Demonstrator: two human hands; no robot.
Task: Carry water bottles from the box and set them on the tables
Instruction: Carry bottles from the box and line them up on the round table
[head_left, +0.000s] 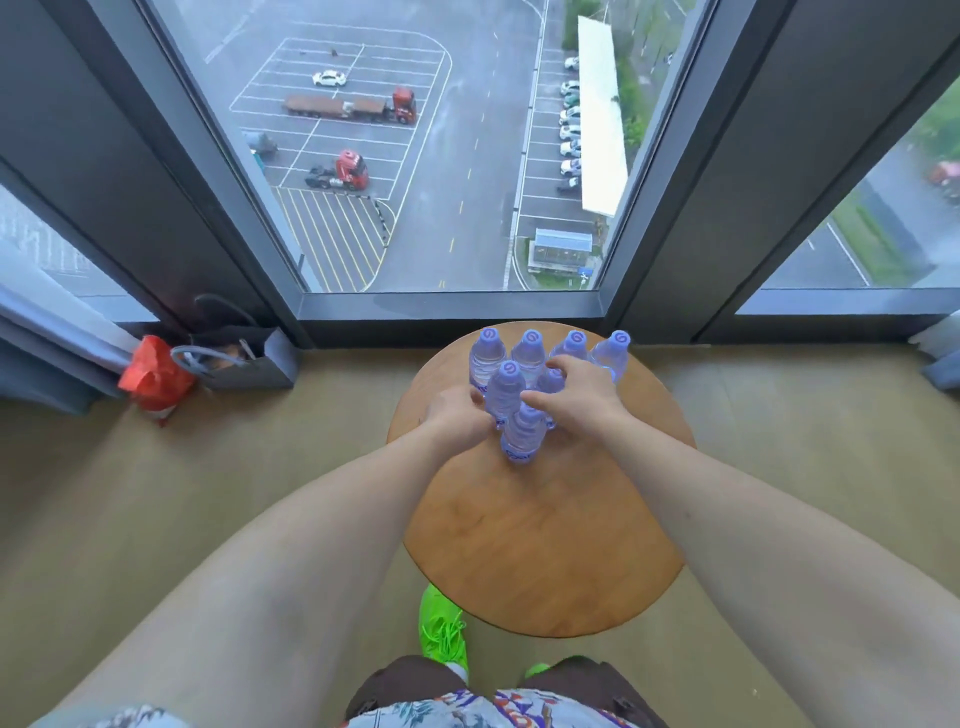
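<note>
Seven water bottles (524, 364) stood upright, caps up, clustered at the round desk (540, 545) far edge by the window; its near half lay bare. Both hands, left (457, 415) and right (579, 397), curled around the nearest bottles.

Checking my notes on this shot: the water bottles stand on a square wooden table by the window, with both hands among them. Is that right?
Not quite. The head view shows the wooden table is round, not square. The rest holds: the water bottles stand on it by the window, with the left hand and right hand among them.
</note>
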